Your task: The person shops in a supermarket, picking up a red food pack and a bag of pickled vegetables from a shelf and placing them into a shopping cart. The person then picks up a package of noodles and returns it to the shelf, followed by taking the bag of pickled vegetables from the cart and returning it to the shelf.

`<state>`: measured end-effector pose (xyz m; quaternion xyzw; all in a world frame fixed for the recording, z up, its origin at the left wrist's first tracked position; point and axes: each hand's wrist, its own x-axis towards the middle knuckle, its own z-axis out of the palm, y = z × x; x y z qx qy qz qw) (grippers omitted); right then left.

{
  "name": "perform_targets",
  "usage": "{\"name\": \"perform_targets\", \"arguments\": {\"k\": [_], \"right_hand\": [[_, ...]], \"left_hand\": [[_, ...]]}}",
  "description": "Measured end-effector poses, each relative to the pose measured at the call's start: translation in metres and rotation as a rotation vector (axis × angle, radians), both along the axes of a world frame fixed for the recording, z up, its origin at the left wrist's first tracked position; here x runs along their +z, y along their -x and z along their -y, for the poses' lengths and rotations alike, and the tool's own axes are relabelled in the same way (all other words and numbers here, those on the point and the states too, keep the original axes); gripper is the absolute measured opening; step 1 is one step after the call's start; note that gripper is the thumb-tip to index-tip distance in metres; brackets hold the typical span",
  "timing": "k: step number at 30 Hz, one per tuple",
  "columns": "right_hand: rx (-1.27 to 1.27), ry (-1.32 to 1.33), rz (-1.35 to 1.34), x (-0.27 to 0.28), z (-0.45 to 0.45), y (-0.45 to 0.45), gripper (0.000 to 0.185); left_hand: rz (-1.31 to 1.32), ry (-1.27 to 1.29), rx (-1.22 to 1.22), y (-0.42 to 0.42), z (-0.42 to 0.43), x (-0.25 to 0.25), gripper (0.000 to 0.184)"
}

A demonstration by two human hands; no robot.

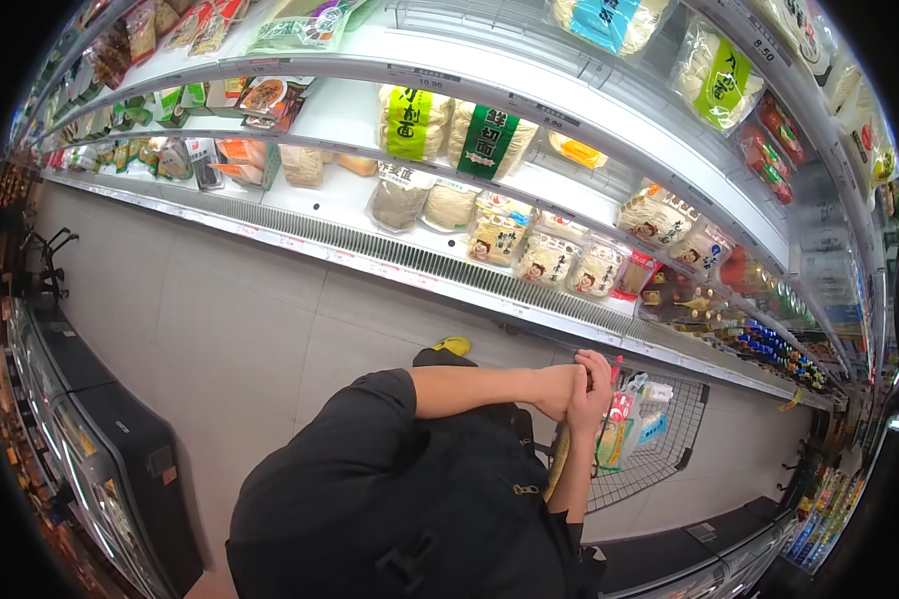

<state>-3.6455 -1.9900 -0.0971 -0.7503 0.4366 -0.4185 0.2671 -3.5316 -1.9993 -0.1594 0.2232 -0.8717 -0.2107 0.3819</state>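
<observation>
Grey tiled floor stretches across a shop aisle, with a black freezer cabinet at near left. Along the far side, a white shelf unit carries bagged noodles. Right of centre, the left hand and right hand meet, fingers partly curled — whether they grip anything is hidden. Just beside them, to the right — a wire shopping cart with several packages inside.

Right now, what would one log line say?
left hand: touching right hand | cart: holding packages | noodle packs: on bottom shelf
</observation>
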Motion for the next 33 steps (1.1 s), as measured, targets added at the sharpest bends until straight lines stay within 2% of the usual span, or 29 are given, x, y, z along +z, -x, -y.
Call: {"name": "perform_targets", "arguments": {"k": [2, 6, 9, 11, 13, 15, 18, 20, 22, 26, 33], "right_hand": [[-0.008, -0.009, 0.008, 0.002, -0.003, -0.004, 0.015], [-0.017, 0.032, 0.005, 0.002, -0.008, -0.014, 0.015], [-0.023, 0.035, 0.046, 0.005, -0.012, -0.022, 0.015], [-0.017, 0.056, 0.023, 0.006, -0.014, -0.025, 0.015], [-0.039, 0.059, 0.031, 0.000, -0.017, -0.026, 0.016], [-0.056, 0.040, -0.004, 0.005, -0.026, -0.029, 0.016], [-0.075, 0.073, -0.017, 0.010, -0.040, -0.029, 0.020], [-0.131, 0.081, -0.014, 0.005, -0.055, -0.026, 0.022], [-0.159, 0.110, 0.010, -0.003, -0.069, -0.028, 0.029], [-0.267, -0.020, 0.073, -0.008, -0.118, -0.027, 0.041], [-0.409, -0.073, 0.113, -0.014, -0.194, -0.017, 0.042]], "left_hand": [[-0.074, -0.088, -0.037, -0.006, -0.003, 0.006, 0.034], [-0.089, -0.082, -0.020, -0.019, -0.009, 0.013, 0.032], [0.015, -0.123, -0.083, -0.024, -0.010, 0.011, 0.033], [0.090, -0.081, -0.003, -0.032, -0.013, 0.017, 0.035], [0.046, -0.027, 0.000, -0.037, -0.017, 0.026, 0.036], [0.143, -0.111, -0.021, -0.041, -0.020, 0.025, 0.038], [0.223, -0.019, -0.005, -0.046, -0.025, 0.022, 0.037], [0.269, -0.016, -0.046, -0.044, -0.034, 0.042, 0.036], [0.110, 0.012, 0.075, -0.045, -0.042, 0.051, 0.030], [0.283, 0.045, 0.089, -0.047, -0.057, 0.059, 0.022], [0.393, 0.091, 0.141, -0.048, -0.093, 0.068, 0.017]]}}
